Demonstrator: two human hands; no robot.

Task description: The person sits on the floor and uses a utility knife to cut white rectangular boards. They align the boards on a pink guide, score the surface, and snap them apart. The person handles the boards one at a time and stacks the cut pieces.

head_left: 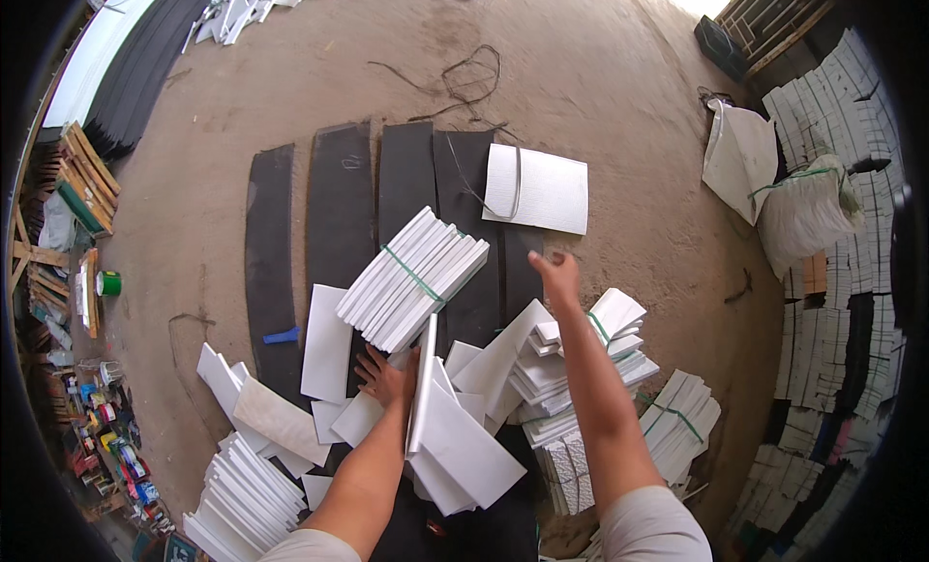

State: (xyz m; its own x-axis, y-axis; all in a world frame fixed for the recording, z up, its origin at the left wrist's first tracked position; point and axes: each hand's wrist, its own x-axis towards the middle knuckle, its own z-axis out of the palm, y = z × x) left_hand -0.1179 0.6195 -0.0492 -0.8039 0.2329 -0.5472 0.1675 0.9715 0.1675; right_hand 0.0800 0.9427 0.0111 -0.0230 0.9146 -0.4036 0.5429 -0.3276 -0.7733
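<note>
A bundle of white foam-like strips (411, 276), tied round with a green strap, lies tilted on dark sheets in front of me. My left hand (387, 376) is just below its near end, fingers spread. A white board (423, 388) stands nearly edge-on along my left wrist. My right hand (556, 276) is raised to the right of the bundle, apart from it. Its thumb and forefinger are separated, the other fingers curl, and nothing shows between them. Below my left hand, loose white sheets (464, 455) lean in a heap.
Several long dark sheets (339, 194) cover the floor ahead, with a white rectangular sheet (554, 189) at their far right. Strapped white stacks (682, 412) lie right; another stack (247, 494) is at lower left. A blue object (281, 336) rests nearby. Piled strips line the right wall.
</note>
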